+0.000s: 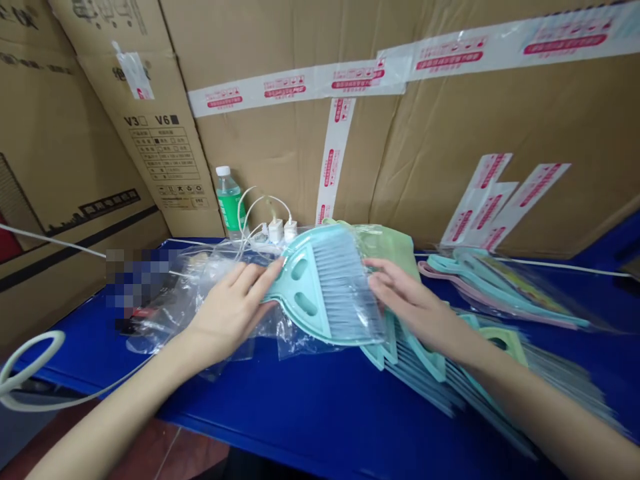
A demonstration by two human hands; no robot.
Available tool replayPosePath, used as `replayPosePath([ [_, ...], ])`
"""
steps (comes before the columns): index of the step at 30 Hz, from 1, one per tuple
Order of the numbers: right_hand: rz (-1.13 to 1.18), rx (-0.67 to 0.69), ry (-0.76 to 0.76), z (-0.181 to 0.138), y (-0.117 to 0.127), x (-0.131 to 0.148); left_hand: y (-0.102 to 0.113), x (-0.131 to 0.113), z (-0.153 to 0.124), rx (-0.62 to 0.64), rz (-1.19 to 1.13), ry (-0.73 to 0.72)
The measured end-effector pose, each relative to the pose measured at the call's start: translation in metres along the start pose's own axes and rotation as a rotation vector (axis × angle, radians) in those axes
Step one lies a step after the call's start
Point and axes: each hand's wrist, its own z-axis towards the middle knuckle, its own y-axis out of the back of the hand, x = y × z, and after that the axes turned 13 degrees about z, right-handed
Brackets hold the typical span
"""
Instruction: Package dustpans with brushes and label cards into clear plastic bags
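Observation:
A mint-green hand brush (303, 287) with grey bristles lies face up over a matching dustpan (320, 230). My left hand (240, 300) is closed around the handle end of the set, at the left. At the bristle end, my right hand (405, 293) has its fingers closed on the right edge; a clear film seems to cover the bristles there, and its exact hold is partly hidden. Under my right forearm lie several more mint brushes (425, 357) with grey bristles, overlapping in a row. A pale green dustpan (395, 250) stands behind the held set.
Crumpled clear plastic bags (200, 287) lie at the left on the blue table (300, 407). A water bottle (231, 207) and white chargers with cables (283, 230) stand against large cardboard boxes (280, 147). Bagged pink and mint handles (500, 287) rest at the right.

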Motion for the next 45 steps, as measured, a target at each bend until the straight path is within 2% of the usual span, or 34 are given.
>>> replayPosePath([
  [4, 0.369, -0.064, -0.252, -0.016, 0.018, -0.009, -0.007, -0.013, 0.025, 0.015, -0.064, -0.141],
  [8, 0.511, -0.113, -0.400, -0.026, 0.020, -0.015, -0.013, -0.030, 0.028, 0.000, -0.163, -0.171],
  [11, 0.514, -0.168, -0.438, -0.032, 0.015, -0.024, -0.016, -0.038, 0.019, -0.059, -0.183, -0.188],
  [14, 0.461, -0.124, -0.421, -0.036, 0.012, -0.033, -0.014, -0.039, 0.012, -0.138, -0.164, -0.302],
  [18, 0.404, -0.033, -0.415, -0.039, 0.016, -0.036, -0.009, -0.036, 0.009, -0.082, -0.164, -0.391],
  [22, 0.330, -0.037, -0.416, -0.038, 0.023, -0.029, -0.007, -0.026, 0.007, -0.155, -0.172, -0.423],
  [26, 0.297, -0.102, -0.383, -0.034, 0.034, -0.022, 0.004, 0.002, -0.009, -0.078, -0.117, -0.273],
  [30, 0.301, -0.180, -0.323, -0.030, 0.040, -0.022, 0.023, 0.033, -0.039, -0.099, 0.058, 0.213],
  [33, 0.358, -0.208, -0.274, -0.028, 0.038, -0.022, 0.030, 0.051, -0.056, -0.053, 0.225, 0.450],
  [36, 0.433, -0.177, -0.275, -0.027, 0.033, -0.019, 0.028, 0.064, -0.059, 0.080, 0.232, 0.447],
  [39, 0.479, -0.124, -0.294, -0.028, 0.027, -0.014, 0.027, 0.070, -0.048, 0.283, 0.044, 0.349],
  [41, 0.490, -0.104, -0.297, -0.029, 0.025, -0.011, 0.032, 0.067, -0.036, 0.361, -0.017, 0.351],
  [43, 0.493, -0.087, -0.290, -0.029, 0.023, -0.010, 0.039, 0.057, -0.020, 0.317, 0.022, 0.377],
  [45, 0.490, -0.076, -0.266, -0.029, 0.023, -0.010, 0.045, 0.039, 0.001, 0.196, 0.064, 0.365],
])
